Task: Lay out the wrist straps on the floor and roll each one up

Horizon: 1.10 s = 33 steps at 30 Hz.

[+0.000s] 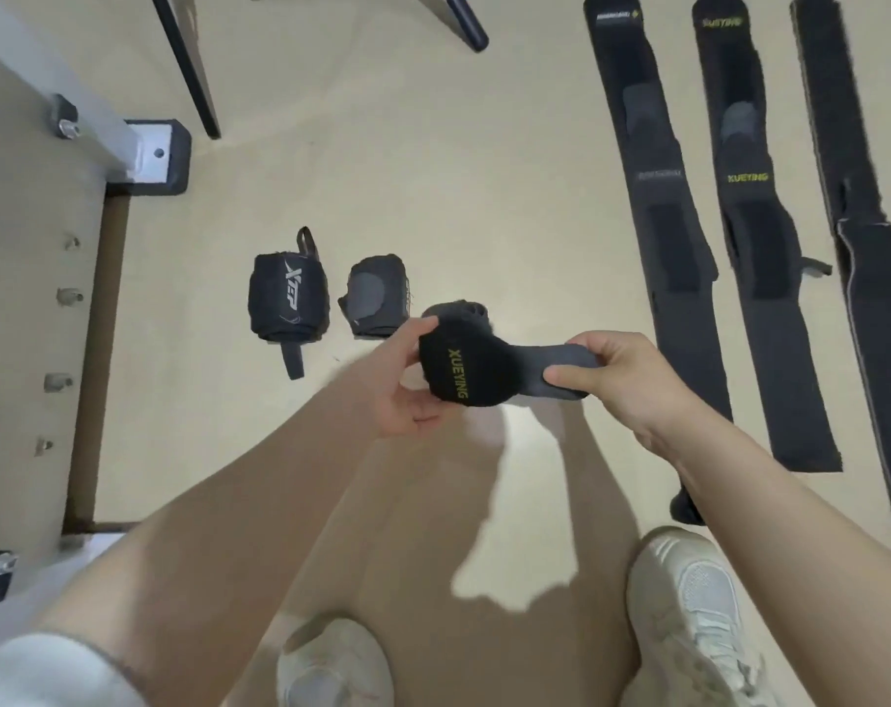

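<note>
— 2 hands, what do they hold?
— Left hand [407, 385] grips the half-rolled black XUEYING wrist strap [464, 369]; right hand [612, 375] fingers pinch its grey tail, above the beige floor [433, 170].
— Beyond?
— 2 rolled black straps [285, 298] left, 3 flat long black straps [658, 206] right.

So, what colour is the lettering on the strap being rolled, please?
Yellow-green on the black strap, head view.

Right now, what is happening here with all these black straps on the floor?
A person is rolling up a black strap in the air. The left hand holds the rolled part, and the right hand pinches the loose end. Two rolled straps already lie on the floor to the left. Three flat straps lie stretched out on the right, not yet rolled.
</note>
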{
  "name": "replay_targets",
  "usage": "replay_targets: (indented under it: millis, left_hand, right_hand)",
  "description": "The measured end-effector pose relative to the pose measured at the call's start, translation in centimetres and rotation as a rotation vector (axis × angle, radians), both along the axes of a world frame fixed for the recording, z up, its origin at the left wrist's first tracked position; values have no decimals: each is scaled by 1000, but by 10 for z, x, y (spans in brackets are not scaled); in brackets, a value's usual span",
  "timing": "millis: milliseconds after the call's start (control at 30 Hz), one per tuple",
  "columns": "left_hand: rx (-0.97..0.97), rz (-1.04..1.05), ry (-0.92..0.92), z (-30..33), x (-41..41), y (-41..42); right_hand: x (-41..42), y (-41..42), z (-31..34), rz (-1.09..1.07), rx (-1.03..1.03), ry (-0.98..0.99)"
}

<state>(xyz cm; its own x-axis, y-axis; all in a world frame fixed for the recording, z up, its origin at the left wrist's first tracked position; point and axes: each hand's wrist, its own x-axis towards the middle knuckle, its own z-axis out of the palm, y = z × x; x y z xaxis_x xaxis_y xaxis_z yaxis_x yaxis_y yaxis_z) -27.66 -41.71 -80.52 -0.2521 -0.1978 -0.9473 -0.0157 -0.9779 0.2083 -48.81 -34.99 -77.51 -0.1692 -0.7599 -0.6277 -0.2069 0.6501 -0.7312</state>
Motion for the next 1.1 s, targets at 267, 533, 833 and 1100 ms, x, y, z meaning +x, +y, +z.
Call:
replay_targets:
  millis: [267,533,833,1100]
  left_hand:
    - [-103,31,23,-24,-2,5]
    - [-50,-391,457,-22,16,11]
    - [-365,-488,122,-26,-4,-2]
    - [-612,-627,-110,-51,-14,25]
  right_hand:
    - [-1,16,-21,-166,-131,-100]
    - [4,11,-34,22,-86,-767]
    - [-1,3,-33,97,-82,-513]
    - [23,23,-69,603,-238,323]
